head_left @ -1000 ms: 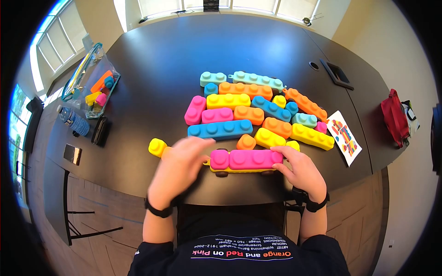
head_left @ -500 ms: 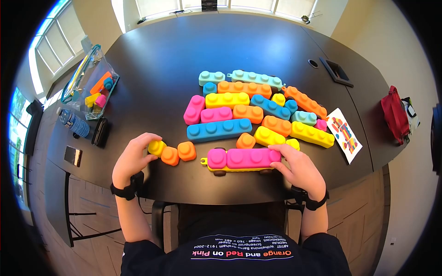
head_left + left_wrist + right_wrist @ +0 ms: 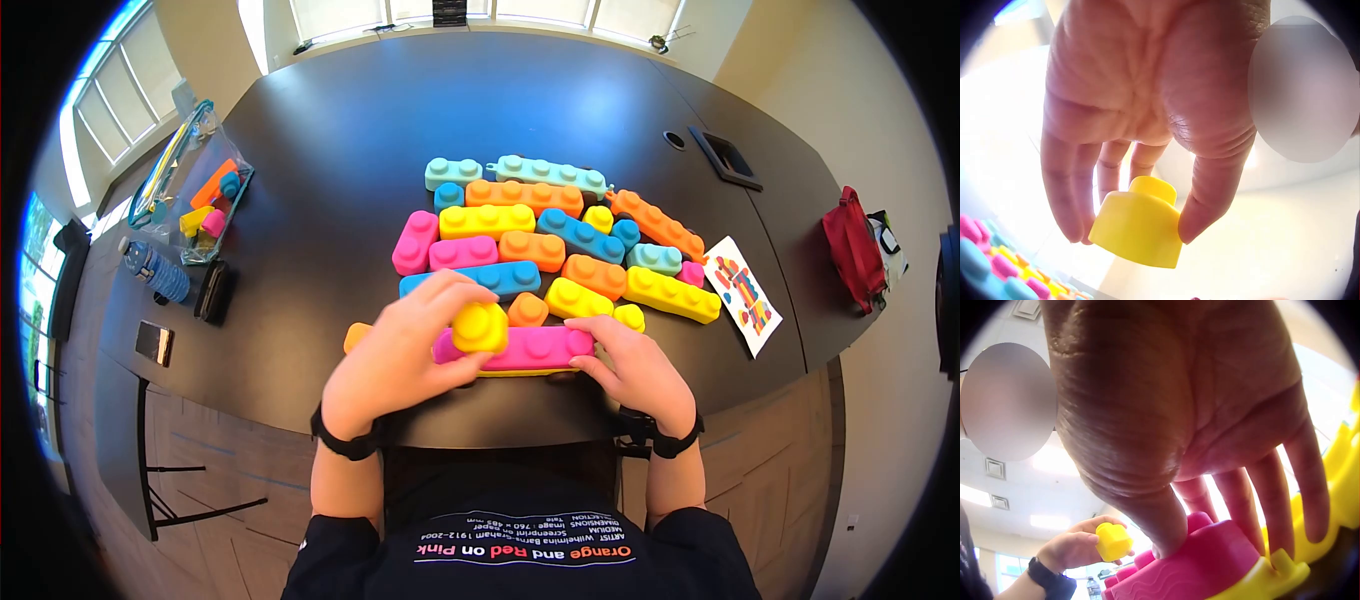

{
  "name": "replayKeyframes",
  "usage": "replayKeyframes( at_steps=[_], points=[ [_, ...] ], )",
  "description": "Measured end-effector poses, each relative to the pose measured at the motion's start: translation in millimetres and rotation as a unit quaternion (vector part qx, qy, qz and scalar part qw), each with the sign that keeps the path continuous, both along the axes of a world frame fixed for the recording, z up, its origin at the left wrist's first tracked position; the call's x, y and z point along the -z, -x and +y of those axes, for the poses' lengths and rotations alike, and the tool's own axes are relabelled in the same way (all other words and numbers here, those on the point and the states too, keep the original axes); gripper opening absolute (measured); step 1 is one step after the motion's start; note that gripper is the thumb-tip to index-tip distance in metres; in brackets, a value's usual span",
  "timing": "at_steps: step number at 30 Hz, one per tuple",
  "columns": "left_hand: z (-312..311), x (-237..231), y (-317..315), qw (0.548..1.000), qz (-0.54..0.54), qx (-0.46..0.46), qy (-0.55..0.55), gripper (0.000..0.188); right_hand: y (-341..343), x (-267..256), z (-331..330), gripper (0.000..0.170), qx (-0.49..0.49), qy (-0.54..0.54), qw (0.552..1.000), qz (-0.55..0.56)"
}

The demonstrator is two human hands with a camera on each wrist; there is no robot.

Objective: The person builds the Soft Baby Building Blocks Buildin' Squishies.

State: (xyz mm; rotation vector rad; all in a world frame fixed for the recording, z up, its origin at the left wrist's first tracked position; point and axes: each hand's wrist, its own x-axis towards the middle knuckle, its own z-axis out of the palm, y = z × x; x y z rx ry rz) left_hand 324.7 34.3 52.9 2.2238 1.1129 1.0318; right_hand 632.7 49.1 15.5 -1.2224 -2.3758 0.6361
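Between its thumb and fingers the left hand (image 3: pixel 400 350) pinches a single-stud yellow block (image 3: pixel 480 328), held above the left end of the pink blocks. In the left wrist view the yellow block (image 3: pixel 1138 225) has its stud toward the palm (image 3: pixel 1147 94). The right hand (image 3: pixel 640 370) grips the right end of the long pink block (image 3: pixel 535 347), which sits on a yellow wheeled base (image 3: pixel 530 373). The right wrist view shows that thumb and fingers around the pink block (image 3: pixel 1197 569), with the yellow base (image 3: pixel 1266 581) under it.
Beyond the hands lie rows of coloured blocks, among them a long blue one (image 3: pixel 515 278). An orange block (image 3: pixel 356 337) is left of the left hand. A printed sheet (image 3: pixel 742 295) lies right; a clear bag (image 3: pixel 190 170), bottle (image 3: pixel 158 272) and black case (image 3: pixel 214 292) stand left.
The left hand first went left to the yellow block, took hold of it, then lifted it rightward over the pink blocks. The right hand has kept its grip, shifting slightly left in view.
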Motion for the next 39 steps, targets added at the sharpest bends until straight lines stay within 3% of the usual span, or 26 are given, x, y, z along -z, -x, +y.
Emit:
replayKeyframes(
  at_steps=[8,39],
  points=[
    [-1,14,-13,0.997,0.062,-0.017,0.054,0.044,4,1,1,0.040,-0.010,0.010,1.000,0.001],
    [-4,35,-30,0.997,0.069,-0.010,0.031,0.048,-6,5,-4,0.039,0.019,0.002,1.000,-0.013]
  ],
)
